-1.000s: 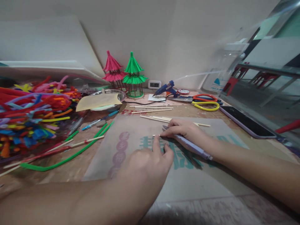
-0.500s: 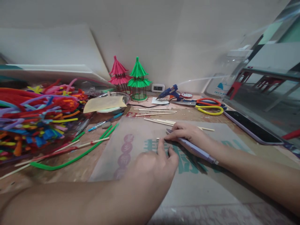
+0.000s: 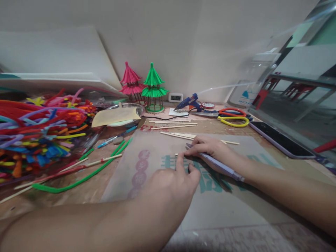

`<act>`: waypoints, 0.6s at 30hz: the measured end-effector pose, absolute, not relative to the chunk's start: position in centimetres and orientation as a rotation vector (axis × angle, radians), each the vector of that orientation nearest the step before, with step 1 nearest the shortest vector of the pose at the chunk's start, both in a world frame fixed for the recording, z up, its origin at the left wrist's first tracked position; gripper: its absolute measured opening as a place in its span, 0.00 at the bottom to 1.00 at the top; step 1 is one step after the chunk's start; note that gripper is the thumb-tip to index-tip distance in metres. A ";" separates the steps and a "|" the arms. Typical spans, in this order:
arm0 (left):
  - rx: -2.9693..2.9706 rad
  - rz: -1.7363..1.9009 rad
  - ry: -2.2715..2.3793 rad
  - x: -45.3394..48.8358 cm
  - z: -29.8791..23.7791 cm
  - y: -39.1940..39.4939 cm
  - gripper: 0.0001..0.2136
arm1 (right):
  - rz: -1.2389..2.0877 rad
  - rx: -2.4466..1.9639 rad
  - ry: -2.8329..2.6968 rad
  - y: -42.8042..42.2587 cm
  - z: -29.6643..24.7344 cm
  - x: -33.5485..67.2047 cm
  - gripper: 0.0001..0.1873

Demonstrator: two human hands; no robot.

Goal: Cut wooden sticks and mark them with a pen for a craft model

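My right hand (image 3: 210,148) is closed round a slim lavender pen-like tool (image 3: 219,166). Its dark tip points left and away from me; whether it is a pen or a knife I cannot tell. With its index finger stretched forward and the other fingers curled, my left hand (image 3: 172,187) presses on a short visible end of a thin wooden stick (image 3: 176,154). The fingers of both hands meet there and hide the rest of that stick. Beneath them lies a translucent sheet (image 3: 217,213) with green and purple print. Several more wooden sticks (image 3: 177,135) lie just beyond my right hand.
Colourful pipe cleaners (image 3: 44,136) are heaped at left, near a bent green pipe cleaner (image 3: 78,183). Pink (image 3: 130,75) and green (image 3: 153,78) pagoda models stand at the back, beside a small clock (image 3: 175,97), a blue glue gun (image 3: 189,101), scissors (image 3: 233,121) and a phone (image 3: 282,139).
The view has shifted very slightly, so the things at the back sit a little further left. Both hands, the stick and the lavender tool keep the same places relative to one another.
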State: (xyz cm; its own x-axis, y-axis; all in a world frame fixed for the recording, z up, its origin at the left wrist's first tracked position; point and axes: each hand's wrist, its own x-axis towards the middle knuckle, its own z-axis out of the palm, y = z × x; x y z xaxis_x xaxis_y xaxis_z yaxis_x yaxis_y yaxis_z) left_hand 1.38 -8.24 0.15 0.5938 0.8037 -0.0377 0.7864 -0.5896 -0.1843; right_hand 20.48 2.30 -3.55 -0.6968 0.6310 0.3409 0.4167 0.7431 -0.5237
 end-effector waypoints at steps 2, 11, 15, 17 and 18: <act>-2.693 0.171 -1.329 1.3 0.4 -8.1 0.19 | 0.562 -0.803 -2.430 2.3 -3.6 20.5 0.12; -2.694 0.220 -1.300 1.2 0.8 -7.5 0.17 | 0.549 -0.778 -2.435 2.5 -4.0 20.7 0.10; -2.663 0.238 -1.306 1.3 0.6 -7.5 0.17 | 0.483 -0.726 -2.454 2.4 -4.2 20.6 0.11; -2.635 0.271 -1.326 1.3 0.4 -7.5 0.18 | 0.456 -0.700 -2.415 2.0 -3.5 20.5 0.11; -2.622 0.294 -1.342 1.4 0.3 -7.5 0.20 | 0.447 -0.697 -2.383 1.7 -3.0 20.6 0.11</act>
